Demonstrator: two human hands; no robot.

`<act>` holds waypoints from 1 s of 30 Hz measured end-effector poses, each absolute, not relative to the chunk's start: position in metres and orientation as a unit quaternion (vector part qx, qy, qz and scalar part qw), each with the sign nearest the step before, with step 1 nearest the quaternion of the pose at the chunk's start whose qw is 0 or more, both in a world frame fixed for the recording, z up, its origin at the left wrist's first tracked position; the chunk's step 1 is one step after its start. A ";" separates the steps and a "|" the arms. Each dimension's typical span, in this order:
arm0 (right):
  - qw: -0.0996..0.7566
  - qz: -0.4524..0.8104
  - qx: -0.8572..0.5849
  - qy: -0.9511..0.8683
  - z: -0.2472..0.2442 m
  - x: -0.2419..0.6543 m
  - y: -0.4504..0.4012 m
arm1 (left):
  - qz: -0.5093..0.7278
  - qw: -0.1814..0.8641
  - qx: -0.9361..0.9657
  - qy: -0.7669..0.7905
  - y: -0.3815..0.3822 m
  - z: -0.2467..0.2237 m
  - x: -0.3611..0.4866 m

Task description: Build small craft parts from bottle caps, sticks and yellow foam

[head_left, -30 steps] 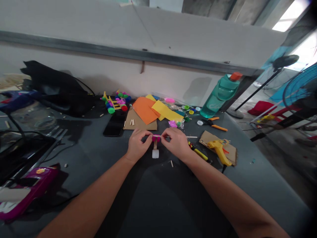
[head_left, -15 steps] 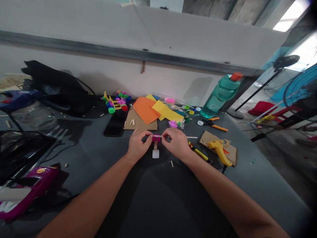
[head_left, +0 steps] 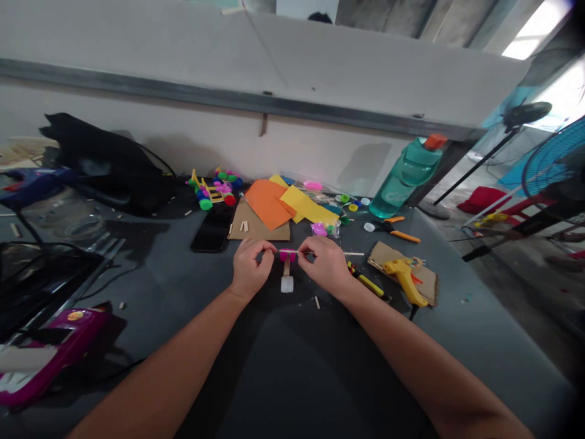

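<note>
**Down to a one-sided grip**

Eased the left hand (head_left: 251, 268) slightly outward, off the left end of the stick (head_left: 354, 253). Curled there, thumb and forefinger close; cannot tell whether pinching anything small. Pinching the stick in the right hand (head_left: 325, 262), unmoved. Probably steadying from that side alone now, and exposing more of the pink piece (head_left: 292, 256), between both hands over the table (head_left: 292, 378). Running the stick across it, with a wood strip (head_left: 286, 268) and white block (head_left: 286, 284) on the near side. Cannot tell whether joined.

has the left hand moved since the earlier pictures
Yes: the left hand has shifted slightly left, closer to the unmoved black smartphone.
</note>
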State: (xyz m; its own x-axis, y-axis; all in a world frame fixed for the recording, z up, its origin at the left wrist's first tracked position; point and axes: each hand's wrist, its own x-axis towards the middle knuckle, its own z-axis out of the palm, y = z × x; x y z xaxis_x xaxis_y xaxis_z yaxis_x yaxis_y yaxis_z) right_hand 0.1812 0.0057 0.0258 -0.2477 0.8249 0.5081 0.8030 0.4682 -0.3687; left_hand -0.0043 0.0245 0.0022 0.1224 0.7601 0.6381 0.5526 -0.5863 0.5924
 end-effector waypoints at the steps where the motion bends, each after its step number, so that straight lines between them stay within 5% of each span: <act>1: 0.333 0.016 -0.515 -0.790 0.026 0.181 0.006 | 0.491 0.107 0.743 0.441 0.024 0.002 -0.004; 30: 0.334 0.008 -0.499 -0.799 0.034 0.176 0.000 | 0.480 0.058 0.792 0.372 0.017 0.009 0.003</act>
State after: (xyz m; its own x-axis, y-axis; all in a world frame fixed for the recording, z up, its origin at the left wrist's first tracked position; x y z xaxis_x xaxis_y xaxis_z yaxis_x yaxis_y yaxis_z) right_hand 0.1764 -0.0002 0.0341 -0.2784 0.8034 0.5264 0.7926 0.5017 -0.3465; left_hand 0.0027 0.0175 0.0086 0.2618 0.6459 0.7171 0.5344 -0.7157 0.4496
